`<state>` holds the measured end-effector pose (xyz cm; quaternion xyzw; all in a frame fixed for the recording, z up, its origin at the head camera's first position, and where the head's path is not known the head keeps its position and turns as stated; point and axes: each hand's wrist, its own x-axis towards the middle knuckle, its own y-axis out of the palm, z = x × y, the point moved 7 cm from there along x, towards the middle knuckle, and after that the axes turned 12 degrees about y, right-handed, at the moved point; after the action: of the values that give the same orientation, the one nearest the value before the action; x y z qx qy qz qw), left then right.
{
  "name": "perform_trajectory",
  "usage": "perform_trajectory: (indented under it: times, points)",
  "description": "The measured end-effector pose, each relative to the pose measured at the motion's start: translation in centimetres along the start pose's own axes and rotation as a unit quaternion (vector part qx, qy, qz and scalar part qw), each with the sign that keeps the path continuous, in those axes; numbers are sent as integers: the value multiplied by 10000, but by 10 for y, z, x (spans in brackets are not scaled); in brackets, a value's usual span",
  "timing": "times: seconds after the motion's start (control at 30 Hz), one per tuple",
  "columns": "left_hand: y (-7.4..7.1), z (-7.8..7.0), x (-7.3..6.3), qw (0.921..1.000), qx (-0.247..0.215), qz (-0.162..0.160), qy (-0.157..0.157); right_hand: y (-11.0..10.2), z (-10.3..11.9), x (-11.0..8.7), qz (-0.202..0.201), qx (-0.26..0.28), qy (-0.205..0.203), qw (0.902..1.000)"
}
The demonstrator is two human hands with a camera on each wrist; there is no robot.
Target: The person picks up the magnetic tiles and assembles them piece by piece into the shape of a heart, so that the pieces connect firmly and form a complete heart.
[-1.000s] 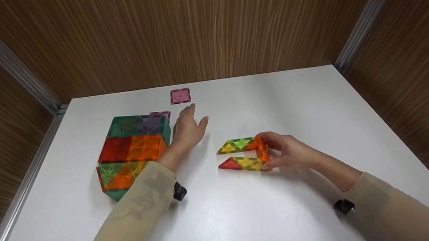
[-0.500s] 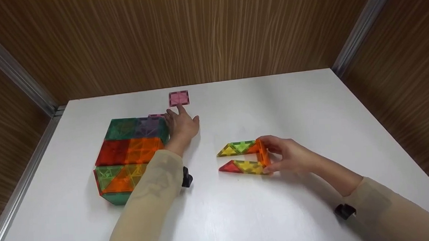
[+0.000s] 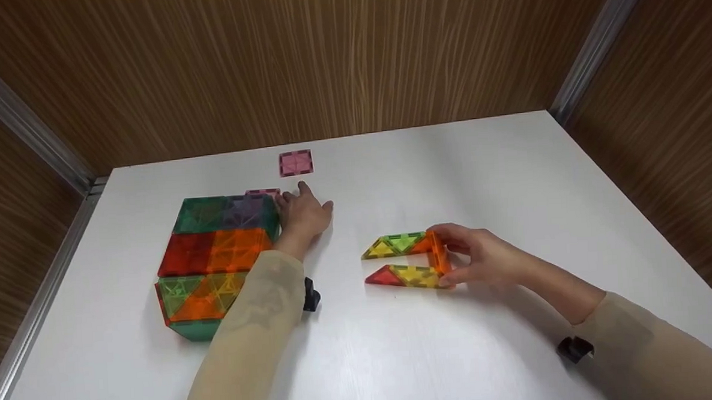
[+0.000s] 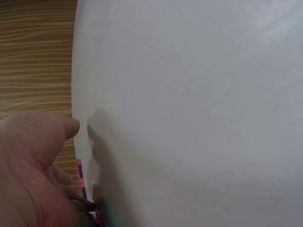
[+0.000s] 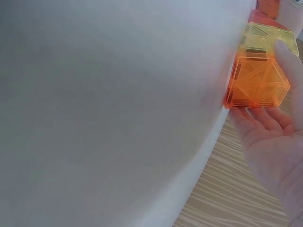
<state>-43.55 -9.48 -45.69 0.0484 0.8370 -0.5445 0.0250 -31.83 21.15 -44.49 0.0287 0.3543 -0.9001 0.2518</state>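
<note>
My right hand (image 3: 488, 257) grips the upright orange square magnetic tile (image 5: 258, 82) between thumb and fingers, at the right end of a small U-shaped build. Two arms of triangle tiles reach left from it, one yellow and green (image 3: 401, 243), the other red and yellow (image 3: 410, 276). My left hand (image 3: 305, 213) is at the back right corner of the large block of magnetic tiles (image 3: 214, 251), thumb and index finger spread. Its other fingers are close to a pink square tile (image 3: 262, 192), partly hidden behind the block; whether they touch it I cannot tell.
Another pink square tile (image 3: 296, 163) lies flat near the back edge of the white table (image 3: 387, 355). Wood-grain panels (image 3: 350, 62) stand behind the table and on both sides.
My left hand has moved slightly left and its fingers have come down by the block's back corner, near the partly hidden pink tile. The right hand keeps its grip in the same spot.
</note>
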Motion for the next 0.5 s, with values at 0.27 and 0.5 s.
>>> perform_trajectory:
  times: [0.27,0.5]
  points:
    - [1,4,0,9995,-147,-274,-44,1,0,0,11,-21,-4,10000]
    - [6,1,-4,9979,432,-290,385,-1,-1,-2,-22,-31,-31,10000]
